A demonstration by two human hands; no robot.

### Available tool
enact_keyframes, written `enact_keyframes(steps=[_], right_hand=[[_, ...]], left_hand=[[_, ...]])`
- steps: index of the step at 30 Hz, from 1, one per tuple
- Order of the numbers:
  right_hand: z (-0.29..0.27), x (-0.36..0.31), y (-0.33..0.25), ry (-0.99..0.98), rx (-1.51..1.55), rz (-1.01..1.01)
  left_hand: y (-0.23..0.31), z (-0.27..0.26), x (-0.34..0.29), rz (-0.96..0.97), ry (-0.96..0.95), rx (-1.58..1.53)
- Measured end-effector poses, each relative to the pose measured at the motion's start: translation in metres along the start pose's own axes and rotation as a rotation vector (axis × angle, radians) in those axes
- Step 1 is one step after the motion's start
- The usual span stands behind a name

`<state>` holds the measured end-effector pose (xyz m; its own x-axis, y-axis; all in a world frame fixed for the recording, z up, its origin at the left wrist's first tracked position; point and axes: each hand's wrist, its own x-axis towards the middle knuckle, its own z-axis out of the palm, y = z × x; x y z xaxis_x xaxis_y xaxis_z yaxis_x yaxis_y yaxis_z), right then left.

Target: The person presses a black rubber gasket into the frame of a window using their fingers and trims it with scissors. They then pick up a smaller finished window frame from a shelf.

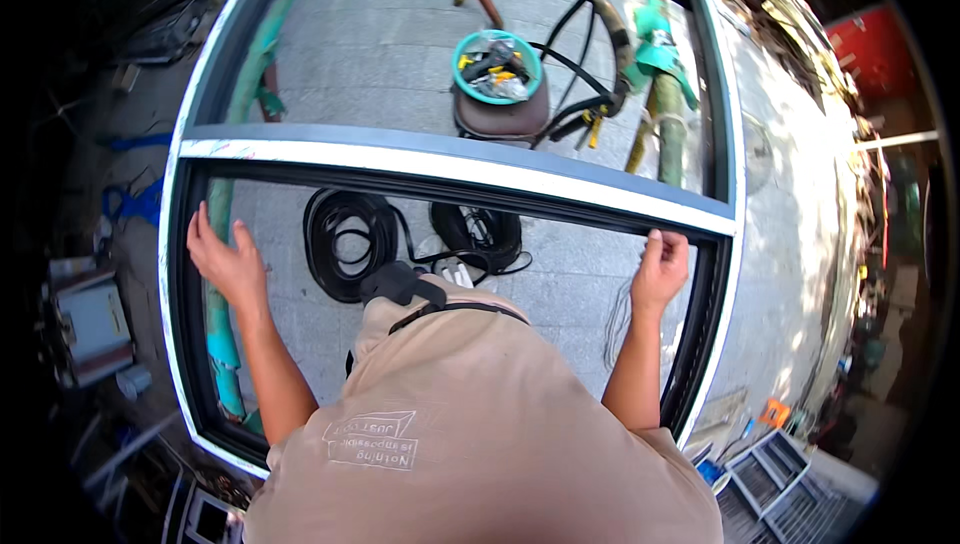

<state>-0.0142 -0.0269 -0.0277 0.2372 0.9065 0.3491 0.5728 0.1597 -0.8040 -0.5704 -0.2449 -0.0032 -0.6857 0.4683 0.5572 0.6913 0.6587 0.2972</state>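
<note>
Frame (460, 170) seemingly against curled right fingers (674, 243)

The crossbar (450, 169) spans the frame (720, 94) from left to right; beyond it, the basin (505, 100) sits on the stool (505, 122), left of the pole (670, 134). Nearer the person, the left coil (382, 244) and right coil (475, 234) lie side by side on the paving (575, 314), seen between the left hand (228, 259) and right hand (662, 269).

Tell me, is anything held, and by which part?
The left hand is open and empty; whether the right hand, at the window-frame crossbar, grips it cannot be told.
</note>
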Motion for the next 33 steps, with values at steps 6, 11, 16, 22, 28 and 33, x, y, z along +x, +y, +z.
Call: enact_keyframes(steps=[6, 11, 16, 22, 28, 33], right_hand=[[-0.001, 0.006, -0.022, -0.024, 0.014, 0.085], [-0.043, -0.031, -0.032, 0.202, -0.19, 0.056], [-0.118, -0.041, -0.052, 0.516, -0.892, -0.071], [-0.162, -0.063, -0.029, 0.229, -0.998, 0.203], [-0.16, -0.068, -0.012, 0.288, -1.035, 0.11], [-0.159, -0.068, -0.007, 0.325, -1.053, 0.059]], left_hand=[[0.123, 0.01, 0.027, 0.359, -0.068, -0.607], [0.22, 0.023, 0.052, 0.68, -0.333, -0.84], [0.299, 0.029, 0.057, 0.962, -0.632, -0.945], [0.378, 0.057, 0.036, 1.166, -0.912, -0.993], [0.373, 0.074, 0.036, 1.114, -1.085, -0.98], [0.373, 0.076, 0.035, 1.088, -1.097, -0.929]])
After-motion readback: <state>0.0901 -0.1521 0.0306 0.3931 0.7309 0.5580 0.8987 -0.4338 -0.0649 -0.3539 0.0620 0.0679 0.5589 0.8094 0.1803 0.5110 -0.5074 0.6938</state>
